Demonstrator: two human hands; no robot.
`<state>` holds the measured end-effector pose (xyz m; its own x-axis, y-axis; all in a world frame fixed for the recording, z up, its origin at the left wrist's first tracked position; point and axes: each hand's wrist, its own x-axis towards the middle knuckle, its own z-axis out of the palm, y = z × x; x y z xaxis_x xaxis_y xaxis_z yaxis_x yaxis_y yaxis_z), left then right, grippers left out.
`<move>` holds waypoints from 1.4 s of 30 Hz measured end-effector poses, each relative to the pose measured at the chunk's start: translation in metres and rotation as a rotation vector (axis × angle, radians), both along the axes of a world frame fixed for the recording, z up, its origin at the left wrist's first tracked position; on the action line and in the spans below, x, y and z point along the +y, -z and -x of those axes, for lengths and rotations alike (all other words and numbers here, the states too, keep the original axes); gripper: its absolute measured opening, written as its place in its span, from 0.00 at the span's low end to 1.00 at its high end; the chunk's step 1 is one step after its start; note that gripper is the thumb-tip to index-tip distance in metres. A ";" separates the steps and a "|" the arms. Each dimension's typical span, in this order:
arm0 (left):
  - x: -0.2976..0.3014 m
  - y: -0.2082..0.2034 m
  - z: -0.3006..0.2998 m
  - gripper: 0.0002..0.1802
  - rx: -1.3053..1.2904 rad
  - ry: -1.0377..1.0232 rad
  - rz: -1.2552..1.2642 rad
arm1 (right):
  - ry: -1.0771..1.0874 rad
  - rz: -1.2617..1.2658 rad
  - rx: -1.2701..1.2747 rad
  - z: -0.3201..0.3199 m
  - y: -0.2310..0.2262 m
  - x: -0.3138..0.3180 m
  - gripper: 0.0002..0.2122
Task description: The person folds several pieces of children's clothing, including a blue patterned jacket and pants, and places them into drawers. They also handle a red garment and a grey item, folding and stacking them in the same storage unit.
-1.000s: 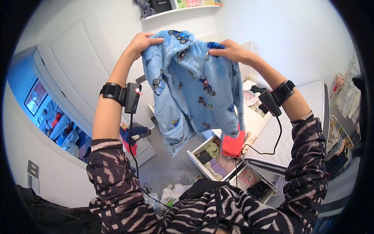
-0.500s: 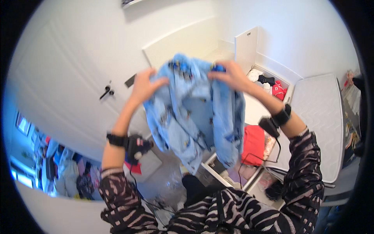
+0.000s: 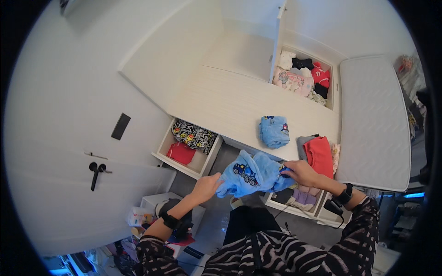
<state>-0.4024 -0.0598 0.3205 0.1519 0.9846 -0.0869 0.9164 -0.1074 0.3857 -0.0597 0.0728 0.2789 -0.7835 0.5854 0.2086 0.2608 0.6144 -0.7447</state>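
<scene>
A light blue fleece pajama top (image 3: pixel 253 172) with dark blue vehicle prints hangs between my two hands, in front of the bed platform's near edge. It is partly gathered, with folds across its upper side. My left hand (image 3: pixel 206 188) grips its left end, fingers closed on the cloth. At the other end, my right hand (image 3: pixel 301 174) pinches the fabric. Just beyond the top, a folded light blue garment (image 3: pixel 274 132) of similar fabric lies on the pale platform (image 3: pixel 221 103).
An open drawer (image 3: pixel 206 170) at left holds patterned and red clothes. Another open drawer (image 3: pixel 317 207) is below my right hand. Red folded clothing (image 3: pixel 318 154) lies on the platform's right. Beyond are an open clothes compartment (image 3: pixel 336 87), its raised lid (image 3: pixel 277 43) and a mattress (image 3: pixel 375 124).
The pajama top, held up and hanging long before, is now lower and gathered up. Both hands came down with it. My view has shifted, showing more of the platform and the folded blue garment.
</scene>
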 end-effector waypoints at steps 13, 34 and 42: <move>0.355 -0.078 0.185 0.27 0.236 -0.108 -0.185 | 0.219 -0.325 -0.088 0.187 -0.041 0.333 0.14; 0.388 0.393 0.248 0.27 0.035 -0.809 0.346 | 0.741 0.338 -0.666 0.410 0.358 0.336 0.21; 0.403 0.339 0.282 0.20 -0.194 -0.867 0.321 | 0.868 0.289 -0.694 0.409 0.355 0.356 0.12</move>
